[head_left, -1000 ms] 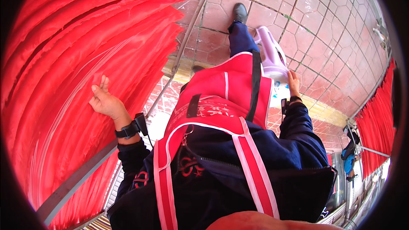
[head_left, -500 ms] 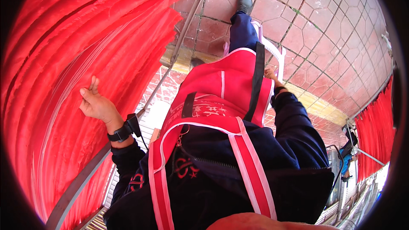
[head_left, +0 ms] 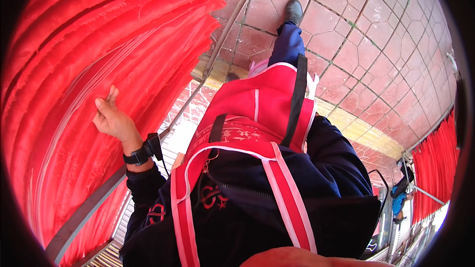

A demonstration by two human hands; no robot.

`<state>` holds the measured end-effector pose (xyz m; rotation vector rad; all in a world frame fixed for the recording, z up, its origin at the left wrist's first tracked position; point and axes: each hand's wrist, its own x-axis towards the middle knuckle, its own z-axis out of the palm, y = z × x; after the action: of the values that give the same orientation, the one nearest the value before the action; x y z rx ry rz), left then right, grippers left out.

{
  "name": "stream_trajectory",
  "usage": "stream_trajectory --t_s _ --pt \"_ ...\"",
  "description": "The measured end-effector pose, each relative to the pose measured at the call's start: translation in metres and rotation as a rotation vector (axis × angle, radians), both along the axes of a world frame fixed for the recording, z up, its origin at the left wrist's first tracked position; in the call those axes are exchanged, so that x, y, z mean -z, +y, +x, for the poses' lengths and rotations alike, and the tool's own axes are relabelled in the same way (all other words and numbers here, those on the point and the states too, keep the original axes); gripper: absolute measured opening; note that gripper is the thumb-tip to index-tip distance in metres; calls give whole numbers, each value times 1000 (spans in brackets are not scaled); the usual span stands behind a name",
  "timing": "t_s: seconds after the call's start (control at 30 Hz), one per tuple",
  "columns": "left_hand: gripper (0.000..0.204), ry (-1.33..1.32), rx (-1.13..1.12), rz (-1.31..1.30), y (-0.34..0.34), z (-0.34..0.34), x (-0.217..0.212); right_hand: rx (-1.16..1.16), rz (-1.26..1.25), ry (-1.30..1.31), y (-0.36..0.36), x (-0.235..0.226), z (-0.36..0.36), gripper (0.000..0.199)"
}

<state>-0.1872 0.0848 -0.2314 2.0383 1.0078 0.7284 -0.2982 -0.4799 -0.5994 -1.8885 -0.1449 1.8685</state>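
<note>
My left hand (head_left: 114, 117) is raised beside a dense row of hanging red cloths (head_left: 148, 64), its fingers loosely apart and no object visible in them. Whether the fingertips touch the cloth, I cannot tell. A black strap with a small black box (head_left: 143, 153) circles that wrist. My right hand is hidden behind the red apron (head_left: 247, 94) that I wear; only the dark blue right sleeve (head_left: 331, 153) shows, reaching forward. Next to the apron's edge, part of a white plastic stool (head_left: 312, 85) peeks out, mostly covered.
A grey metal bar (head_left: 217, 52) runs alongside the red cloths. Reddish paving (head_left: 366, 39) lies ahead, crossed by a yellow kerb strip (head_left: 366, 126). More red cloth (head_left: 435, 163) hangs at the far right, near a person in blue (head_left: 399, 200).
My right hand, earlier visible by the white stool, has gone behind the apron. Less of the stool shows now. My left hand stays nearly in place.
</note>
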Motion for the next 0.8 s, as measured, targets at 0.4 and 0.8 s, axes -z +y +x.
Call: stream_trajectory --t_s 0.4,0.8 --pt "21 -87 -86 62 -5 -27 13 40 400 -89 185 25 68 42" --pt "23 -47 -51 123 3 -32 22 56 635 -22 313 8 55 42"
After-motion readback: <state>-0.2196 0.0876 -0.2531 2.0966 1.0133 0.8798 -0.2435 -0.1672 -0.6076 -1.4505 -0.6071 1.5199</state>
